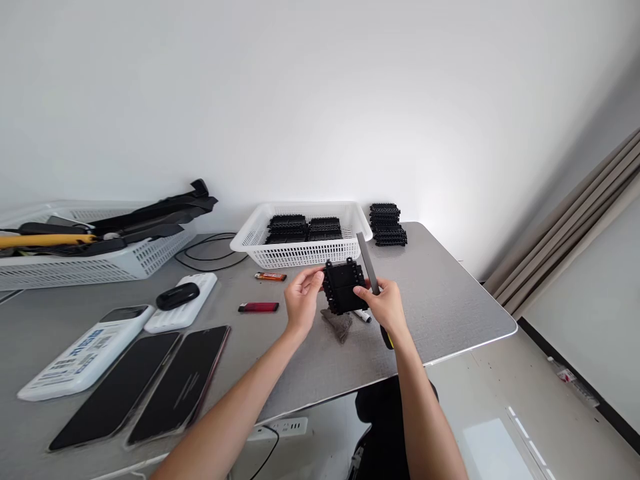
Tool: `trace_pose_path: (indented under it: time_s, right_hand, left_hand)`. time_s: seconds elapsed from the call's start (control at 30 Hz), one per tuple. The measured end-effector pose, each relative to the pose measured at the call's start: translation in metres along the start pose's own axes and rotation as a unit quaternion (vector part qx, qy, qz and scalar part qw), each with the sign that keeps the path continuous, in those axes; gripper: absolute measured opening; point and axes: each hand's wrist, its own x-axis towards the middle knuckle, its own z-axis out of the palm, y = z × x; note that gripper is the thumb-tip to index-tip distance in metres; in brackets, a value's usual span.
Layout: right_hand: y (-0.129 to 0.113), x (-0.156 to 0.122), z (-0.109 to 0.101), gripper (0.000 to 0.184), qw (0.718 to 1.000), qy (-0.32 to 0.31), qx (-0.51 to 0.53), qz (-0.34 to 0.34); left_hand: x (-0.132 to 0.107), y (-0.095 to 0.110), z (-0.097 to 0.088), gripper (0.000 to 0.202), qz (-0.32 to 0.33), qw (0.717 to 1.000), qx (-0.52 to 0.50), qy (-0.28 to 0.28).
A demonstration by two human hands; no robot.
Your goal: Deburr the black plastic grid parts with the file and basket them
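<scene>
A square black plastic part (pixel 341 287) with knobbly edges and small lugs on top is held up over the table. My left hand (pixel 304 300) grips its left edge between thumb and fingers. At its right side, my right hand (pixel 384 303) presses a thumb on the face and also clasps a flat file (pixel 368 261). The file's blade points up, and its black and yellow handle (pixel 387 338) sticks out below the palm. Beneath the part lie a dark grey crumpled piece (pixel 338 327) and a white marker (pixel 363 316), partly hidden.
Behind stands a white basket (pixel 305 255) of similar black parts (pixel 305 228); more are stacked (pixel 387 225) to its right. An orange lighter (pixel 271 276), a red lighter (pixel 259 307), phones (pixel 179 383), power banks (pixel 87 353), a mouse (pixel 177 296) and another basket (pixel 145 257) lie left.
</scene>
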Motion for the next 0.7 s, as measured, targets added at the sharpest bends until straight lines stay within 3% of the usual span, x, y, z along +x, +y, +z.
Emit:
trace_pose_path:
  time_s: [0.17, 0.53, 0.63, 0.7]
  right_hand:
    - [0.0014, 0.0016, -0.0018, 0.036, 1.000, 0.001, -0.024, 0.002]
    - [0.0023, 0.0022, -0.0090, 0.039, 0.998, 0.040, -0.048, -0.021]
    - [0.0010, 0.0019, -0.0086, 0.035, 0.994, 0.064, -0.064, -0.057]
    - [0.0008, 0.0018, -0.0070, 0.028, 0.987, 0.088, -0.092, -0.100]
  left_hand:
    - [0.0006, 0.0018, 0.0004, 0.028, 0.033, 0.998, 0.015, 0.046]
    - [0.0063, 0.0026, -0.0031, 0.034, -0.057, 0.995, -0.017, 0.079]
    - [0.0040, 0.0039, -0.0031, 0.043, -0.069, 0.996, -0.008, 0.050]
    - [0.0021, 0.0055, -0.0020, 0.054, -0.100, 0.995, -0.016, -0.013]
